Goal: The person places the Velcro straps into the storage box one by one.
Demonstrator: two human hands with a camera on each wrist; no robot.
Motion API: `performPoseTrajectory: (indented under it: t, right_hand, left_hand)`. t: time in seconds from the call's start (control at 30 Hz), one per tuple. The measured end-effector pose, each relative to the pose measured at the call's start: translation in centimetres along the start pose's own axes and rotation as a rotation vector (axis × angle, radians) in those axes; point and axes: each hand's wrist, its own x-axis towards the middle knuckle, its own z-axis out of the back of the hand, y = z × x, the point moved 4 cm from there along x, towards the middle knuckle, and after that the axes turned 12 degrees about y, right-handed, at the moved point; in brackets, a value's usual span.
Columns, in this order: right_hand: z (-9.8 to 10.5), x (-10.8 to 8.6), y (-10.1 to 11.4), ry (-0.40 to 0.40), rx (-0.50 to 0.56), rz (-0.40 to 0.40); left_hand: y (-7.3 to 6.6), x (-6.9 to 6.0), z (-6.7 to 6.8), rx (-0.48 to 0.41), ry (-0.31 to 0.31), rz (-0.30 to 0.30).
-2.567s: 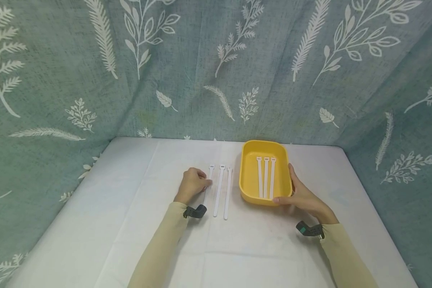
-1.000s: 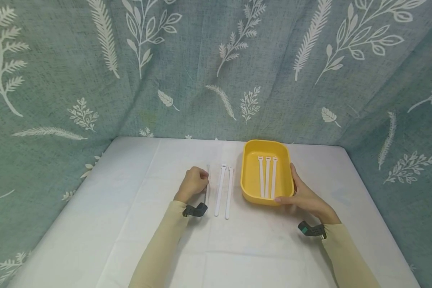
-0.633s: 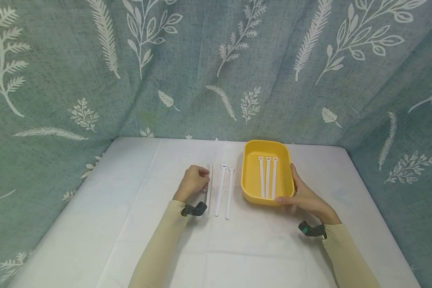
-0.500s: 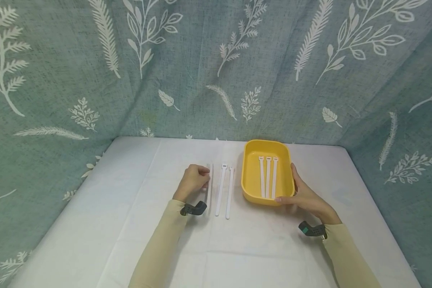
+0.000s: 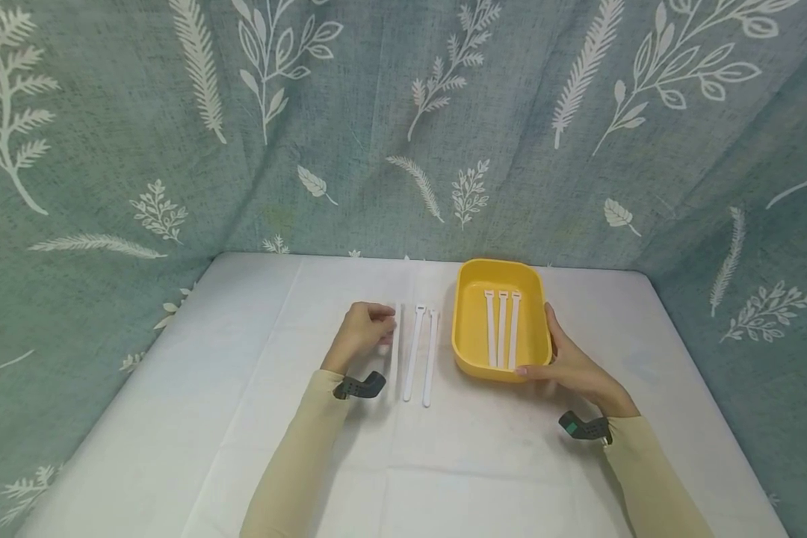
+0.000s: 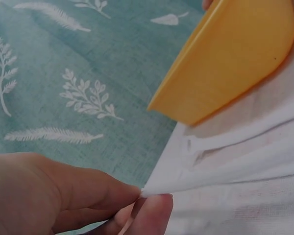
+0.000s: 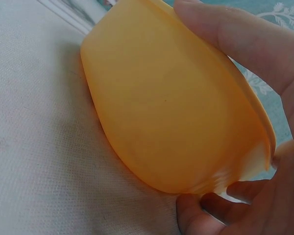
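Left hand: my left hand (image 5: 365, 329) pinches a white strap (image 5: 395, 359) between thumb and forefinger, nearer its far end; I see the strip almost edge-on, so I cannot make out its head

Pinch: I judge a light, flat pinch enough, since the strip looks thin and likely to twist; a harder squeeze might roll it

Near end: this points back towards me, and I cannot tell whether it touches the white tablecloth (image 5: 484, 463); any sideways move would call for raising the whole length first

Right hand: my right hand (image 5: 571, 366) grips the yellow tray (image 5: 469, 329), thumb over the rim at the near right corner, fingers round the right side; steady hold, no tipping, would be best

Inside tray: three slotted straps lie side by side, heads away from me; pressing the wall could slide them

In the way: a middle slotted strap (image 5: 413, 355) and a right-hand strap (image 5: 430, 359) lie between my pinch and the tray, the middle one just beside my strip and easy to snag

Wrist: the left wrist camera (image 5: 361, 385) sits near the strip's near end, so a turn might knock it

Behind: a leaf-patterned curtain (image 5: 356, 112) stands past the table's far edge
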Motion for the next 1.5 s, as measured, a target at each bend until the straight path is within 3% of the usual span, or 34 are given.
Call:
performPoseTrajectory:
  t: [0.53,1.23,1.5]
  right_hand:
    - [-0.1,0.0,0.0,-0.013,-0.010,-0.001]
    - [0.0,0.5,-0.5,-0.032,-0.013,-0.013]
    - [-0.1,0.6,-0.5,-0.030,0.005,-0.009]
  left_hand:
    - [-0.4,0.1,-0.5,-0.089,-0.003,-0.021]
    - [-1.9,0.2,-1.6,-0.368,0.001,-0.110]
    - [-3.1,0.2,-2.0,-0.401,0.023,-0.126]
